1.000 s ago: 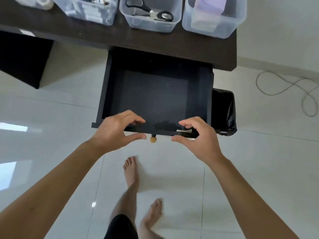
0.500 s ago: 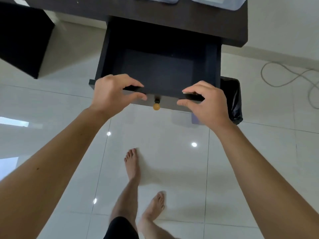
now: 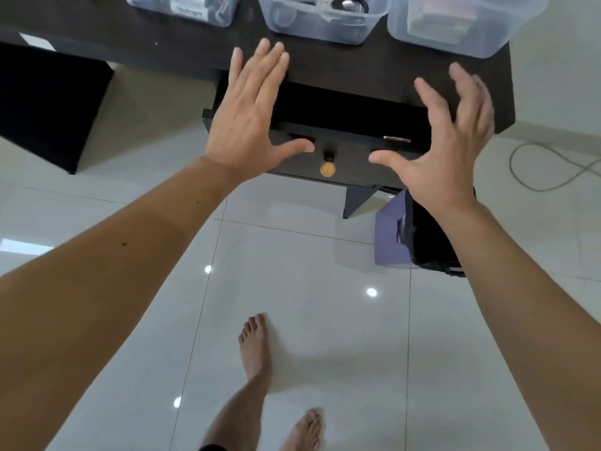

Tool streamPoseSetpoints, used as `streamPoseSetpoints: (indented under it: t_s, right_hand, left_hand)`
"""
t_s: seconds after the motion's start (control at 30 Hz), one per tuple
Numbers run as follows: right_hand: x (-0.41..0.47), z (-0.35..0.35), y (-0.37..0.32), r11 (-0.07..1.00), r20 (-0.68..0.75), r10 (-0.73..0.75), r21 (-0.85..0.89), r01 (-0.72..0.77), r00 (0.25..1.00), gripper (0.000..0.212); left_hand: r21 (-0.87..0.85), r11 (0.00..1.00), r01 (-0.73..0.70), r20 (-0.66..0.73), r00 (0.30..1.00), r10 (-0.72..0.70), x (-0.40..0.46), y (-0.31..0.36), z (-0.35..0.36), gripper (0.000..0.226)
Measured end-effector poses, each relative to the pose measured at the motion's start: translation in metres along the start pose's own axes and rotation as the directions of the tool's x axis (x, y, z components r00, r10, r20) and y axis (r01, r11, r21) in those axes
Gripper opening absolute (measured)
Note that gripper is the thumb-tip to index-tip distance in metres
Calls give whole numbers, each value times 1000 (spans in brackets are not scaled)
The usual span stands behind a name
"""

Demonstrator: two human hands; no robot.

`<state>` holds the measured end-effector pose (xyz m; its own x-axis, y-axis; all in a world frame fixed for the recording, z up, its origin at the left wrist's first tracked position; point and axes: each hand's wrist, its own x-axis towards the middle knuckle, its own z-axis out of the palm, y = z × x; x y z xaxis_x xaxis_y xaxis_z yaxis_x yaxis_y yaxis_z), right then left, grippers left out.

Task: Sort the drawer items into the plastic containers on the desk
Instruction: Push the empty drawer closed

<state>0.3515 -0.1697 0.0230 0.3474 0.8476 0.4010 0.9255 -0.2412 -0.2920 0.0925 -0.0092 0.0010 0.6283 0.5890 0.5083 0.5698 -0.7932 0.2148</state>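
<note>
The black drawer (image 3: 354, 157) with a round wooden knob (image 3: 327, 168) is pushed almost fully under the dark desk (image 3: 130, 43); only a narrow strip of its inside shows. My left hand (image 3: 250, 115) hovers over the drawer's left end, fingers straight and spread. My right hand (image 3: 445, 138) is over the right end, fingers spread and blurred. Neither holds anything. Three clear plastic containers stand on the desk: the left container (image 3: 195, 8), the middle container (image 3: 325, 24) with scissors inside, and the right container (image 3: 455, 27) with purple items.
A black-lined bin (image 3: 429, 236) with a purple side stands on the white tile floor under the desk's right end. A grey cable (image 3: 546, 170) loops on the floor at the right. A dark cabinet (image 3: 45, 105) is at the left. My bare feet (image 3: 257, 346) are below.
The drawer has slid in from wide open to nearly closed. Both hands gripped its front edge before; now they have let go and spread open above it.
</note>
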Motion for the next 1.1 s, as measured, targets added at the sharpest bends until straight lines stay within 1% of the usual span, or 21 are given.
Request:
streamPoseSetpoints:
  t_s: [0.07, 0.13, 0.27, 0.5, 0.67, 0.77, 0.87, 0.93, 1.03, 1.1]
  right_hand:
    - [5, 9, 9, 995, -9, -91, 41, 91, 996, 91]
    - [7, 20, 14, 989, -80, -126, 70, 132, 989, 85]
    - [10, 35, 13, 993, -245, -100, 40, 113, 964, 73]
    - [17, 52, 7, 997, -389, -72, -63, 52, 918, 59]
    - [26, 65, -1, 982, -464, -72, -186, -18, 883, 50]
    - [26, 71, -1, 971, -446, -78, -237, -33, 892, 48]
    - [27, 62, -4, 967, -398, -52, -249, -54, 916, 47]
    - [26, 52, -7, 972, -336, -24, -227, -56, 942, 47]
    - [23, 34, -11, 987, -221, 0, -154, -35, 975, 54]
    - [26, 22, -15, 994, -163, 48, -86, -63, 986, 54]
  left_hand:
    - [4, 999, -37, -100, 994, 37, 4, -6, 9, 104]
    - [-16, 999, -47, -193, 980, 43, 7, -9, 16, 97]
    - [-7, 1000, 2, -325, 946, -4, 11, -9, 29, 86]
    - [31, 997, 74, -460, 887, -51, 21, -2, 39, 73]
    - [126, 964, 234, -473, 868, -149, 32, 3, 47, 69]
    - [164, 953, 255, -477, 866, -150, 34, 3, 49, 65]
    - [153, 951, 267, -439, 881, -177, 33, 8, 46, 66]
    - [118, 959, 258, -392, 899, -194, 30, 13, 40, 70]
    - [60, 972, 227, -287, 937, -201, 25, 17, 25, 75]
    - [17, 971, 238, -213, 950, -229, 25, 17, 14, 72]
